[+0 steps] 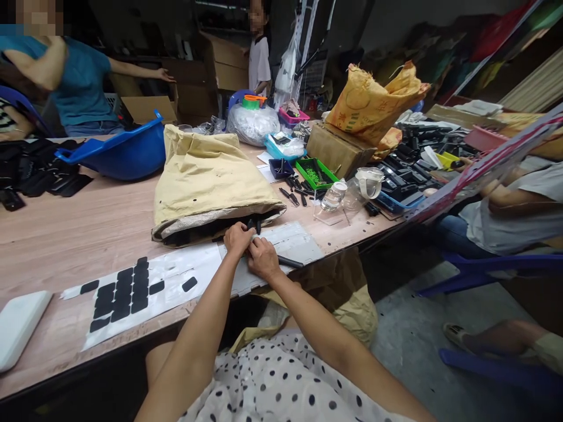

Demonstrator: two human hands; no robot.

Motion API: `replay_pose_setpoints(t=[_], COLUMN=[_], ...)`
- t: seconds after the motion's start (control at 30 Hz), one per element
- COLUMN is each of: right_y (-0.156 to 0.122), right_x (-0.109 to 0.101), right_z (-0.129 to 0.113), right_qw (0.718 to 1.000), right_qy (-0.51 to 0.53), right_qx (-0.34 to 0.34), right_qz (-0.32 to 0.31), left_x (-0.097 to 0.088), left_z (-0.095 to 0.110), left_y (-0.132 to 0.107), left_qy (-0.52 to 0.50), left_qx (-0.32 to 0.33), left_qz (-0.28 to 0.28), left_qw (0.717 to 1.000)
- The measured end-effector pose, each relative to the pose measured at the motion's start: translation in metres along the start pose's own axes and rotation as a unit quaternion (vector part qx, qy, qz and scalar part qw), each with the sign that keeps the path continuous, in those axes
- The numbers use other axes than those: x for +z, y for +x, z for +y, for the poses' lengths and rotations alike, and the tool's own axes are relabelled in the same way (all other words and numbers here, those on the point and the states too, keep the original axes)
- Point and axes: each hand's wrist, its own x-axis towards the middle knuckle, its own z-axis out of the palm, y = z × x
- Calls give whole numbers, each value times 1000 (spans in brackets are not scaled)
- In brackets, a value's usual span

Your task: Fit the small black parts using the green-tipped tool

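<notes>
Both of my hands meet at the table's near edge, in front of a yellow-brown sack (206,176) lying on its side. My left hand (237,239) is closed around a small black part (254,225) at the sack's open mouth. My right hand (263,258) is closed in a pinch against it, over a long thin black tool (290,262) that lies on a grey sheet (294,240). What the right fingers hold is hidden. To the left lies a white backing sheet (176,281) carrying several black adhesive pads (125,290).
A blue basin (123,155) and black parts (35,170) sit far left, a white block (20,325) at the near left edge. Small trays, a green tray (314,173), clear jars (334,196) and a cardboard box (336,149) crowd the right. Other people sit around the wooden table (88,228).
</notes>
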Motion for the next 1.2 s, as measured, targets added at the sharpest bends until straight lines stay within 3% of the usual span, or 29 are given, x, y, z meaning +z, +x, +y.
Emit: replay_pose_setpoints(t=[0.13, 0.3, 0.43, 0.73, 0.93, 1.2], right_y=[0, -1, -1, -2, -12, -25], right_x=[1, 1, -2, -10, -16, -24], right_z=[2, 5, 6, 11, -7, -23], right_qw=[1000, 1000, 1000, 998, 987, 992], right_qy=[5, 13, 13, 56, 151, 102], right_qx=[-5, -7, -4, 11, -32, -67], right_qz=[13, 19, 0, 7, 40, -37], left_x=[-13, -28, -22, -13, -10, -10], left_z=[-33, -90, -119, -123, -127, -128], left_y=[-12, -34, -50, -53, -50, -49], left_qy=[-56, -38, -12, -21, -36, -49], left_qx=[65, 132, 162, 159, 163, 167], left_qz=[54, 28, 14, 16, 12, 9], left_qw=[995, 990, 987, 987, 986, 985])
